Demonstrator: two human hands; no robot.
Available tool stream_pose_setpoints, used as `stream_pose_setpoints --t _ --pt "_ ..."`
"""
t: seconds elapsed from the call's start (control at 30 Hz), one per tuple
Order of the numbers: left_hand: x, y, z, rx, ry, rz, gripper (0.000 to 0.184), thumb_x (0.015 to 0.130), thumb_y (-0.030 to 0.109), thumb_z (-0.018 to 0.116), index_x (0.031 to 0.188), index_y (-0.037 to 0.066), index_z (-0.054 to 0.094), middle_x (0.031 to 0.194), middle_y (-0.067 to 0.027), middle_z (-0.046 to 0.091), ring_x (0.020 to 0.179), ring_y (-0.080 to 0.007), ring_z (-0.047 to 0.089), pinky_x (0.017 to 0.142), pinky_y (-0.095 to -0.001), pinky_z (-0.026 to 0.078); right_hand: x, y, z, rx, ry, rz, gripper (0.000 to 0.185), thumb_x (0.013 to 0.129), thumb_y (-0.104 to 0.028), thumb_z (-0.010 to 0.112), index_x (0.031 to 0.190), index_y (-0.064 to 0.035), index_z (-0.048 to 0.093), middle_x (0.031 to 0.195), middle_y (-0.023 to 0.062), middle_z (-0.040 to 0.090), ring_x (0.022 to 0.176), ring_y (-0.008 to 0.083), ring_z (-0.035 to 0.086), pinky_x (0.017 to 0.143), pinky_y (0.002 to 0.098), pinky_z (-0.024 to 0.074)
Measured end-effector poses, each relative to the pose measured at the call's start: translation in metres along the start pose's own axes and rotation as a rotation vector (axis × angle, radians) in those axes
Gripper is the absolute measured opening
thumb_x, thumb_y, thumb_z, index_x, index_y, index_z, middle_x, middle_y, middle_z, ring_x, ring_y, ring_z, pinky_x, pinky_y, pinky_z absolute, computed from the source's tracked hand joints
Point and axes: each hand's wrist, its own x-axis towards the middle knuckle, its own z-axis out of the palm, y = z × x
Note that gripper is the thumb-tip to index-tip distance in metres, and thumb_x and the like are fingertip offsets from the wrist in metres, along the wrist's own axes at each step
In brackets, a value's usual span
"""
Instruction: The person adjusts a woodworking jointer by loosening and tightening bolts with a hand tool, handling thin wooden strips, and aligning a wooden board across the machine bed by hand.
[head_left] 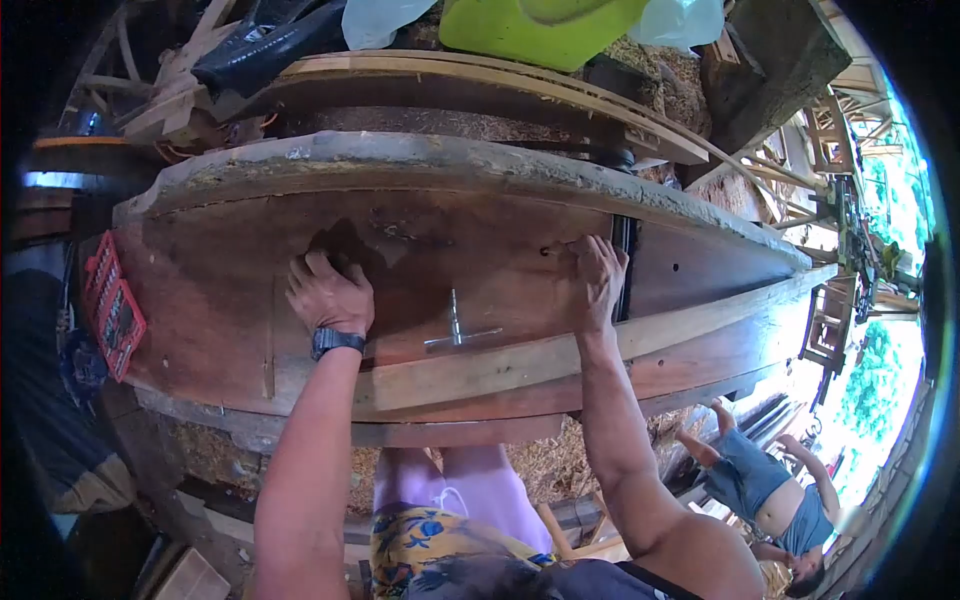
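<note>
My left hand (pixel 331 293), with a dark watch (pixel 338 341) on its wrist, rests on the reddish-brown wooden board (pixel 200 285). Its fingers are bent and spread apart, with nothing visible in them, and a dark shadow falls beyond. My right hand (pixel 600 275) is closed, fingertips together and pointing down at the board beside a small dark hole (pixel 545 251). Whatever is in that pinch is hidden. Between my hands lies a T-handled tap wrench (pixel 457 334) with its shank pointing away from me. A long loose plank (pixel 480 372) runs along the near side.
An open red plastic case (pixel 113 305) sits at the board's left end. A thick rough-edged timber (pixel 420 155) borders the far side. Beyond are a yellow-green container (pixel 540 30) and wood shavings. Another person (pixel 770 490) is at the lower right.
</note>
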Motion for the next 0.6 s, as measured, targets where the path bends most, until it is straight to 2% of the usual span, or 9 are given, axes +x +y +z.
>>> stream_pose_setpoints --t 0.13,0.2,0.3,0.37,0.43,0.47,0.53,0.6 --pt "0.0 -0.001 0.002 -0.009 0.047 0.023 0.048 0.081 0.03 0.07 0.118 0.007 0.053 0.123 -0.027 0.056 0.114 -0.0452 0.056 0.097 -0.0535 0.043 0.005 -0.002 -0.002 0.03 -0.027 0.024 0.005 0.082 -0.01 0.062 0.086 -0.0074 0.064 0.082 0.0103 0.066 0.083 0.0335 0.063 0.081 0.0417 0.0429" --pt "-0.002 -0.002 0.006 0.021 0.084 0.031 0.047 0.081 0.03 0.07 0.118 0.007 0.053 0.122 -0.0265 0.056 0.112 -0.0448 0.057 0.096 -0.0535 0.043 -0.005 0.031 0.022 -0.021 -0.032 -0.02 0.008 0.082 -0.01 0.063 0.089 -0.0077 0.067 0.085 0.0109 0.067 0.086 0.0338 0.064 0.082 0.0429 0.0441" --pt "0.001 -0.001 0.001 -0.03 0.035 0.04 0.044 0.081 0.029 0.069 0.116 0.007 0.054 0.118 -0.0247 0.057 0.109 -0.0438 0.057 0.093 -0.0536 0.044 -0.027 0.048 0.045 0.082 0.093 -0.071 0.015 0.082 -0.013 0.064 0.094 -0.0082 0.07 0.094 0.0117 0.071 0.093 0.0341 0.065 0.086 0.044 0.0446" --pt "0.002 0.004 -0.005 -0.034 0.046 0.045 0.041 0.082 0.028 0.068 0.115 0.007 0.054 0.115 -0.0235 0.057 0.107 -0.0432 0.057 0.091 -0.0536 0.044 -0.026 0.057 0.052 0.03 0.003 -0.061 0.022 0.087 -0.022 0.062 0.101 -0.0086 0.071 0.103 0.0119 0.071 0.101 0.0334 0.064 0.093 0.0448 0.0431" --pt "0.001 0.0 -0.003 -0.013 0.084 0.061 0.04 0.083 0.028 0.067 0.114 0.007 0.054 0.114 -0.0229 0.057 0.107 -0.0429 0.057 0.09 -0.0537 0.044 -0.023 0.043 0.039 0.034 -0.037 0.017 0.029 0.086 -0.029 0.066 0.103 -0.0076 0.07 0.104 0.0131 0.07 0.103 0.0335 0.063 0.096 0.045 0.0409" --pt "0.002 -0.004 0.005 0.004 0.121 0.072 0.04 0.083 0.028 0.067 0.113 0.007 0.053 0.114 -0.023 0.057 0.107 -0.0428 0.057 0.09 -0.0537 0.044 -0.032 0.05 0.051 0.063 0.057 -0.009 0.026 0.084 -0.028 0.069 0.099 -0.0077 0.07 0.1 0.0121 0.07 0.099 0.0329 0.063 0.094 0.0445 0.0415" --pt "-0.002 -0.001 0.005 0.001 0.114 0.079 0.04 0.084 0.028 0.067 0.114 0.007 0.053 0.116 -0.0237 0.057 0.108 -0.0429 0.057 0.091 -0.0535 0.044 -0.033 0.049 0.044 0.084 0.081 -0.015 0.031 0.084 -0.032 0.067 0.101 -0.0061 0.068 0.1 0.0133 0.069 0.099 0.0341 0.062 0.093 0.0452 0.0408" --pt "-0.001 -0.001 0.001 -0.02 0.048 0.05 0.041 0.084 0.029 0.067 0.116 0.007 0.053 0.119 -0.0252 0.057 0.111 -0.0432 0.056 0.093 -0.0531 0.044 -0.019 0.047 0.034 0.094 -0.052 0.007 0.046 0.087 -0.04 0.059 0.112 -0.0027 0.065 0.111 0.0176 0.067 0.106 0.0376 0.06 0.097 0.0476 0.0382"
